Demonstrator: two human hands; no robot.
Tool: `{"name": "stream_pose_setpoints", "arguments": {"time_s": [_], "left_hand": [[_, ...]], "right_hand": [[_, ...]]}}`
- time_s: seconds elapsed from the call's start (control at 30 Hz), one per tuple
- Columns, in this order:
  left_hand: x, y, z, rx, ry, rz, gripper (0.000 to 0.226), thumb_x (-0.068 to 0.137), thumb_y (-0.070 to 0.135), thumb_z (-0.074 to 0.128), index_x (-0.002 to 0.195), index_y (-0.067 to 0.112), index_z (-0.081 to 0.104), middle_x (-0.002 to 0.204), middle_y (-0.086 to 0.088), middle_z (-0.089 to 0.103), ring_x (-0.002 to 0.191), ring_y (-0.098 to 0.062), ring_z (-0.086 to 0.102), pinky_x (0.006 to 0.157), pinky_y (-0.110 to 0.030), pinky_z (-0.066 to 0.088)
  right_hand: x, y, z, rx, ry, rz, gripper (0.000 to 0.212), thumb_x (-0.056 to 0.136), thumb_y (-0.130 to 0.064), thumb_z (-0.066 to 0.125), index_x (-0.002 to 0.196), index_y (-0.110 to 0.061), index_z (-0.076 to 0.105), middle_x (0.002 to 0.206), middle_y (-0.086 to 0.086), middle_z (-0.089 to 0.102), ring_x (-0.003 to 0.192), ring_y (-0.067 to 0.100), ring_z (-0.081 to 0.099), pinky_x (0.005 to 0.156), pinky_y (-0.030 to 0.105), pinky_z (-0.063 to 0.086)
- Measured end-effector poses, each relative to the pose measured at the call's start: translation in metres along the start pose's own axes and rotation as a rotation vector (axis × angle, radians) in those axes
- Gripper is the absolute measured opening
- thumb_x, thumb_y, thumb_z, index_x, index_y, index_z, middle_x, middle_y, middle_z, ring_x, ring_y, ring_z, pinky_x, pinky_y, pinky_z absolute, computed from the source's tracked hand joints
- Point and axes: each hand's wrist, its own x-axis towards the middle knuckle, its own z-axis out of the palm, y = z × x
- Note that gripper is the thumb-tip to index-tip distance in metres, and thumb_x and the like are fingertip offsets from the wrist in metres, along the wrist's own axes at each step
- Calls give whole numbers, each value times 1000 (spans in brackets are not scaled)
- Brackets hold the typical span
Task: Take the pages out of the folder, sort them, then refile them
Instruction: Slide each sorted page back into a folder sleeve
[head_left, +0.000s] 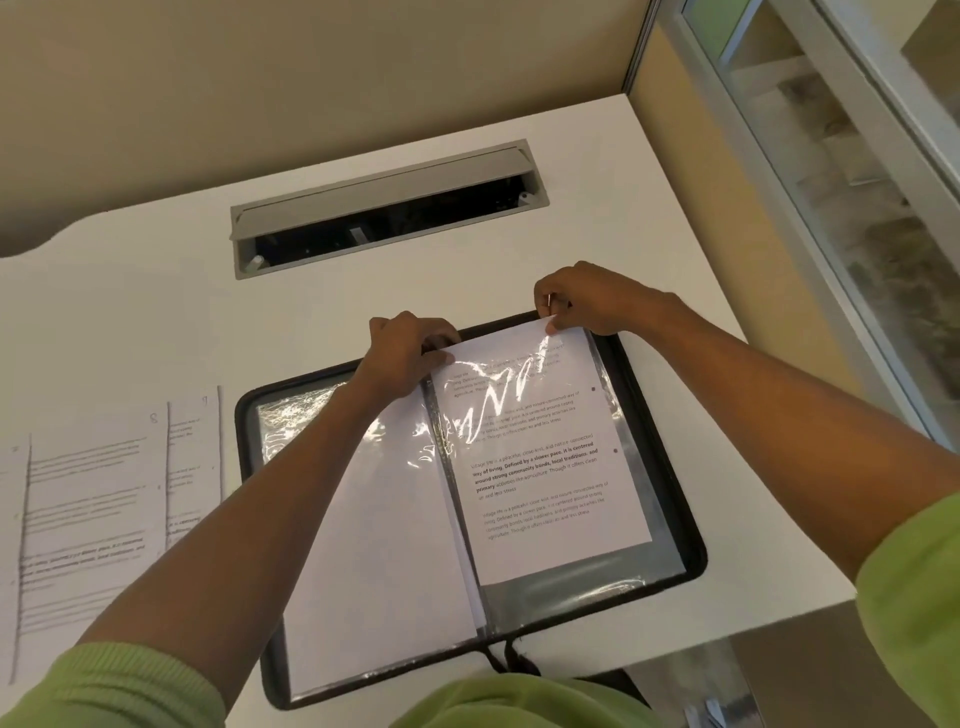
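The left hand and right hand each pinch a top corner of the page, which lies in a clear sleeve on the open folder's right half. The plastic looks clingy, so an uneven pull could skew and crease the sheet, or the fingers could catch only the sleeve.

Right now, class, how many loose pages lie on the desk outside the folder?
3, overlapping left of the folder: an edge page, a page numbered 8, a page beside the folder. More may hide beneath.
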Motion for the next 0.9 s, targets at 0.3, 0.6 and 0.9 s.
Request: {"name": "stream_pose_setpoints", "arguments": {"time_s": [0.3,0.6,0.9], "left_hand": [[6,3,5,13,-57,44,19,88,39,83,100,28,73,88,15,68,88,-8,58,89,-40,27],[18,9,3,70,-219,97,12,91,34,76,91,27,66,80,15,66,81,4,55,90,-42,28],[15,27,11,9,-226,56,24,85,33,82,101,27,66,95,15,74,94,-4,67,100,-42,29]], "right_hand": [[-1,0,2,-5,-15,-37,13,85,-5,77,89,-13,68,86,-1,72,82,16,67,78,35,52],[-2,-4,6,-81,35,-30,16,87,-2,68,81,-16,66,80,-12,66,75,4,58,71,13,29],[-7,3,25,-171,192,-6,14,86,-3,65,83,-17,66,79,-8,70,80,17,62,86,30,25]]}}
